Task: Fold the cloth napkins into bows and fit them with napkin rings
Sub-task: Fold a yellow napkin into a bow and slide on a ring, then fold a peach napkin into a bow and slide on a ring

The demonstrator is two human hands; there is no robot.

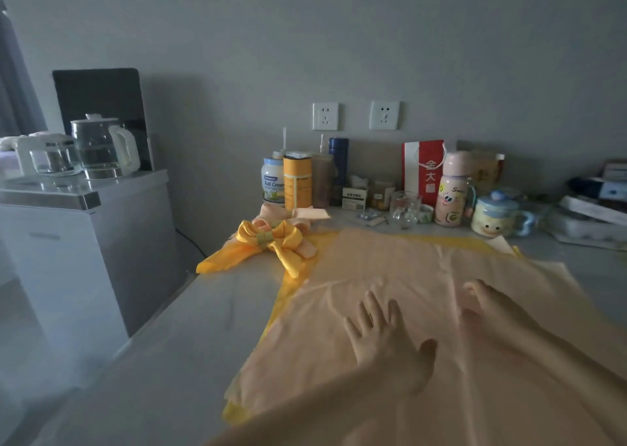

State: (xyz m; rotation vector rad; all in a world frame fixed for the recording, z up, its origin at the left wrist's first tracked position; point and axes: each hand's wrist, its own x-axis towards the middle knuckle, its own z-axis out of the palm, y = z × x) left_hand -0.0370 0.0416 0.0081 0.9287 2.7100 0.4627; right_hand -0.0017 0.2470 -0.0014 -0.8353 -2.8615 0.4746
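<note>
A large peach cloth napkin (390, 269) lies spread flat on the table, on top of a yellow napkin (288, 286) whose edge shows along its left and far sides. My left hand (386, 340) presses flat on the peach cloth with fingers spread. To the right my right hand (488, 313) also rests flat on it, blurred. At the far left of the table sits a finished yellow bow (271, 242) with a pale ring (264, 237) around its middle. A peach bow (281, 223) lies just behind it.
Along the wall stand a milk powder jar (273, 181), a yellow canister (297, 181), a blue flask (338, 160), a red gift bag (423, 170), a pink bottle (451, 191), a glass cup (403, 208) and a duck mug (498, 216). A cabinet with kettles (101, 147) stands left.
</note>
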